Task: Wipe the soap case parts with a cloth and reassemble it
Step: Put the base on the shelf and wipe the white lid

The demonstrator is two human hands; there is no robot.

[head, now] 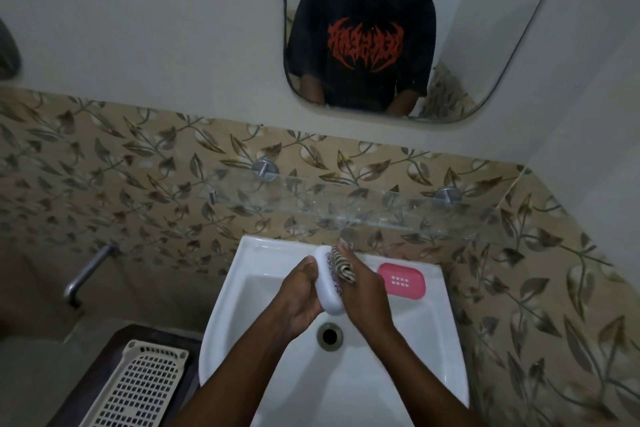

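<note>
My left hand (302, 291) grips a white oval soap case part (327, 291), held on edge over the white sink (426, 340). My right hand (363, 291) presses a patterned black-and-white cloth (341, 262) against the inner side of that white part. The pink slotted soap case part (401, 280) lies flat on the sink's back right rim, apart from both hands.
The sink drain (329, 334) lies below my hands. A glass shelf (346, 211) on metal brackets runs along the tiled wall above the sink. A beige perforated basket (138, 388) sits on a dark counter at the left. A metal tap pipe (88, 274) juts from the left wall.
</note>
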